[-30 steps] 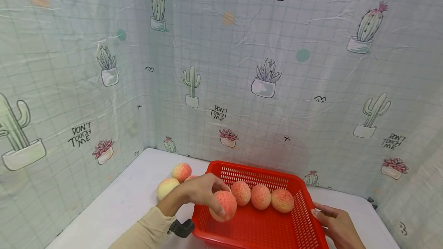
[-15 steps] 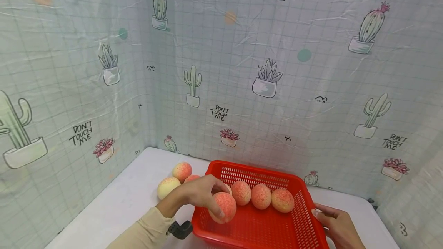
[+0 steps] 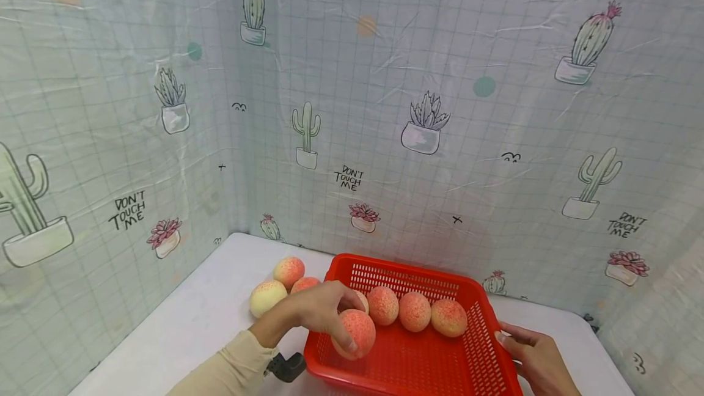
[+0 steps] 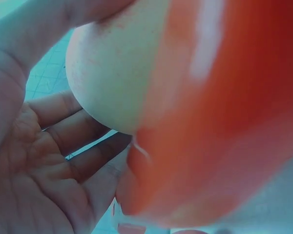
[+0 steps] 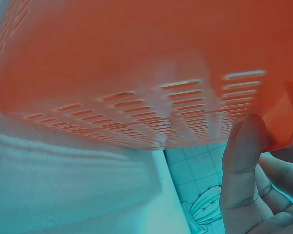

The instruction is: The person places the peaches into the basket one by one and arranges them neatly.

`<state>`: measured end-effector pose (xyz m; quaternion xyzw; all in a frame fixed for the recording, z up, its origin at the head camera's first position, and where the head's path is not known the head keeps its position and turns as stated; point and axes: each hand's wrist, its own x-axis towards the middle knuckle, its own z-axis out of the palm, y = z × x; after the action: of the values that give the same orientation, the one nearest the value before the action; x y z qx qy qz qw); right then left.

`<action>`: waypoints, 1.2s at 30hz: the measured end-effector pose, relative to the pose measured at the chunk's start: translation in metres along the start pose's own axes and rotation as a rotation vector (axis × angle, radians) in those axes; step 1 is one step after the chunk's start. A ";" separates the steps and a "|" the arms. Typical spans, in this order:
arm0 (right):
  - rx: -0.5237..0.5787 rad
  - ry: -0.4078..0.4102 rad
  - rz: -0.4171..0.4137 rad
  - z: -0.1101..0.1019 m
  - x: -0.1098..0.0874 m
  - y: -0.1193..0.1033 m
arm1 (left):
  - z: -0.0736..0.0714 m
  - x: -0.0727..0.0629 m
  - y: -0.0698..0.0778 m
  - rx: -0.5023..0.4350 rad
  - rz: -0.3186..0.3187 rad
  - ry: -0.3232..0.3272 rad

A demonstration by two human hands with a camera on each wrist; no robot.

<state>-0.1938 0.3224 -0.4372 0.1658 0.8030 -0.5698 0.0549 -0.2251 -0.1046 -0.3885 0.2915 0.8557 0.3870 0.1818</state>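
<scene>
My left hand (image 3: 326,309) grips a pink-and-cream peach (image 3: 356,335) over the left part of a red plastic basket (image 3: 407,362). In the left wrist view the peach (image 4: 117,73) sits between thumb and fingers, with the red basket wall (image 4: 219,117) partly covering it. Several peaches (image 3: 415,311) lie in a row along the basket's far side; the leftmost is partly hidden by my left hand. At the basket's right rim, my right hand (image 3: 535,356) pinches the edge. The right wrist view shows its thumb (image 5: 244,156) against the slotted wall (image 5: 185,107).
On the white table (image 3: 181,335), left of the basket, lie a pale peach (image 3: 267,298), a pinker peach (image 3: 288,272) and another peach (image 3: 305,285) partly behind my left hand. A cactus-print curtain (image 3: 374,109) stands behind and to the left.
My left hand and the peach in it have sunk slightly lower over the basket. My right hand stays at the rim, and the basket stays in place.
</scene>
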 end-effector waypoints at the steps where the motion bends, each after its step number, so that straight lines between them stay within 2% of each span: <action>1: 0.000 -0.001 0.001 0.000 0.000 0.000 | 0.000 0.000 0.000 0.011 0.002 0.004; 9: -0.006 -0.002 0.008 0.001 0.001 -0.002 | 0.004 0.001 0.000 0.116 0.001 0.035; 19: -0.006 -0.003 0.027 0.000 0.002 0.000 | 0.006 0.002 0.004 0.230 0.040 0.030; 27: -0.004 -0.007 0.029 -0.001 0.004 0.001 | 0.009 0.001 0.002 0.255 0.021 0.015; 36: 0.001 -0.006 0.032 0.000 0.003 0.001 | 0.011 0.001 0.001 0.316 0.047 -0.006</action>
<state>-0.1967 0.3232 -0.4386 0.1770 0.7999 -0.5696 0.0664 -0.2195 -0.0975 -0.3950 0.3377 0.8983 0.2508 0.1271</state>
